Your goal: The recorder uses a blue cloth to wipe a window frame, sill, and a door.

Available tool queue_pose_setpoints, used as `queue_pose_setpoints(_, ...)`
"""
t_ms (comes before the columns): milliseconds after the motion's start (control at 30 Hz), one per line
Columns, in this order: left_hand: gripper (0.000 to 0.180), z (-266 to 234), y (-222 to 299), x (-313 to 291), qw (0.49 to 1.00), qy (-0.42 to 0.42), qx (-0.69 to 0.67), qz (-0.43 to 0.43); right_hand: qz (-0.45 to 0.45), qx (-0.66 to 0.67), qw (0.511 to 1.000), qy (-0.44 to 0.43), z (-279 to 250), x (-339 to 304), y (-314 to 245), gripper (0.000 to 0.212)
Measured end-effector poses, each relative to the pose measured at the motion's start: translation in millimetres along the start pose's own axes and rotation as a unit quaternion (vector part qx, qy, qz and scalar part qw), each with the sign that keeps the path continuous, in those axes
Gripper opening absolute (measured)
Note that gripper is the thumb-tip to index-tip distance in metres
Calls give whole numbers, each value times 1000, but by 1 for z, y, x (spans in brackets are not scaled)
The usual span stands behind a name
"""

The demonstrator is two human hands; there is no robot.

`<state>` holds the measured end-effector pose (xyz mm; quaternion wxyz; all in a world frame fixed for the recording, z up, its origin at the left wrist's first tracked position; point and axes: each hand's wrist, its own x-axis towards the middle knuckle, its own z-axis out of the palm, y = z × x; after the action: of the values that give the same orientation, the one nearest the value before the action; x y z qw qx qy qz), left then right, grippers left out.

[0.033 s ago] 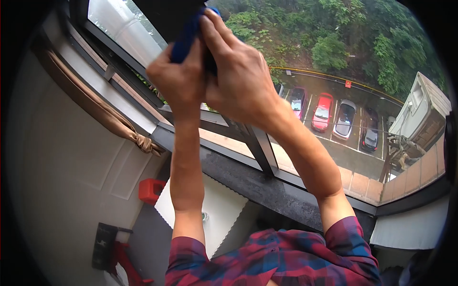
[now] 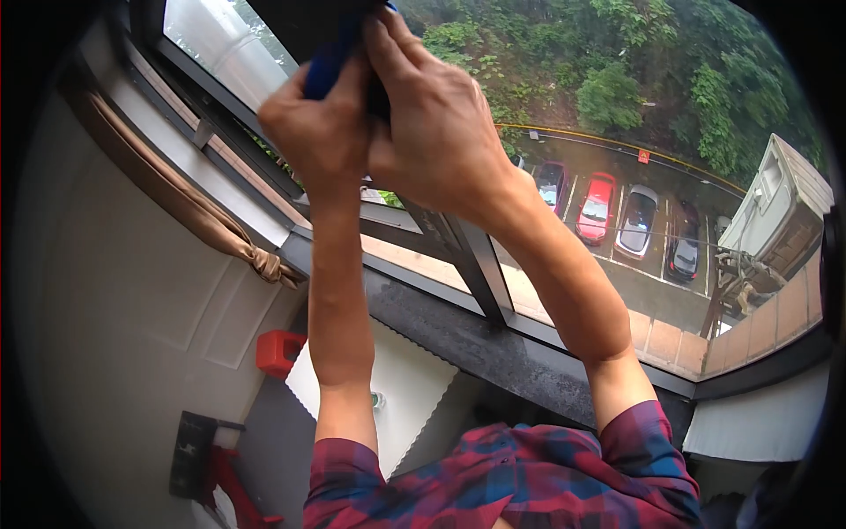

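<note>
Blue cloth (image 2: 324, 78) top ctr of frame, at dk window post (image 2: 476, 269). L hand (image 2: 319, 128) & R hand (image 2: 438, 123) side by side, both clenched on cloth. White tabletop (image 2: 419, 375) lwr ctr; red can (image 2: 279, 353) lwr L.

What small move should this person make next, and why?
Probably a short slide of the blue cloth down along the dark window frame. The left hand grips the cloth, the right hand is raised beside it, and a stretch of frame shows below them. The hands hide whether cloth and frame touch.
</note>
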<state>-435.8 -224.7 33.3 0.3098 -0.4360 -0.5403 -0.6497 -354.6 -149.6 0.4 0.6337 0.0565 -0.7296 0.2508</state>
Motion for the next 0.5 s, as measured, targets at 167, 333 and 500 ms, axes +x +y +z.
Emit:
queue_pose_setpoints(167,31,-4,-9,-13,1000,6,17,-2,4,-24,1000,17,0,-16,-2,77)
queue_pose_setpoints(333,29,-14,-31,-103,988,-55,142,-40,76,-20,993,-92,-12,-101,15,79)
queue_pose_setpoints(500,29,-21,-44,-131,988,-66,104,-95,114,29,989,-92,-6,-129,17,82)
